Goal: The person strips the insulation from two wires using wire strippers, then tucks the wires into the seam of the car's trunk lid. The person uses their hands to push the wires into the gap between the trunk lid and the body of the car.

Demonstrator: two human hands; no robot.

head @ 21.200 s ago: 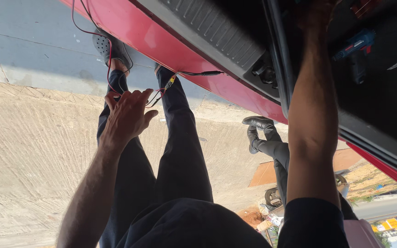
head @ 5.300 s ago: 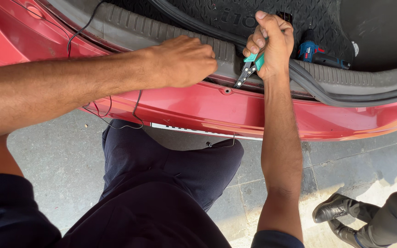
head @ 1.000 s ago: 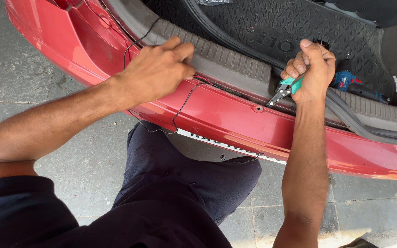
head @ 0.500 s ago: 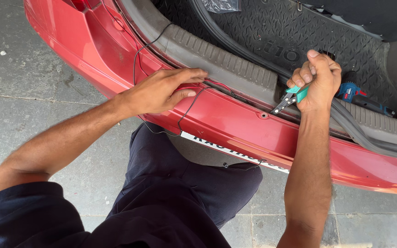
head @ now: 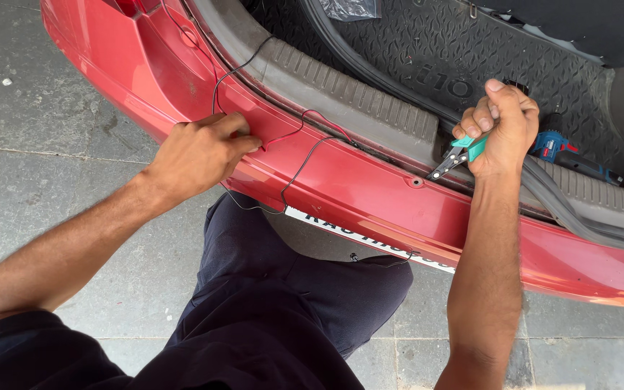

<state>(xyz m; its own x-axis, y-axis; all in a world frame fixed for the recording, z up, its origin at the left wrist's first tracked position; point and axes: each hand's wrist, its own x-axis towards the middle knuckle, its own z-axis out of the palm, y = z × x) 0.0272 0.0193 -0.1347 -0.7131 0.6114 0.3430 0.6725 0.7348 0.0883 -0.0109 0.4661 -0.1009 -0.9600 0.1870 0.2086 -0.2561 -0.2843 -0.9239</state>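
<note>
The left hand (head: 200, 155) pinches thin wires (head: 294, 148) against the red bumper (head: 370, 188). The right hand (head: 503, 126) is clenched around green-handled pliers (head: 456, 155).

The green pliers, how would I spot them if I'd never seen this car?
Find the red rear bumper below the open boot. Above its edge, the right hand grips the pliers. Only they have bright green handles and a dark pointed tip, unlike the blue drill nearby.
</note>
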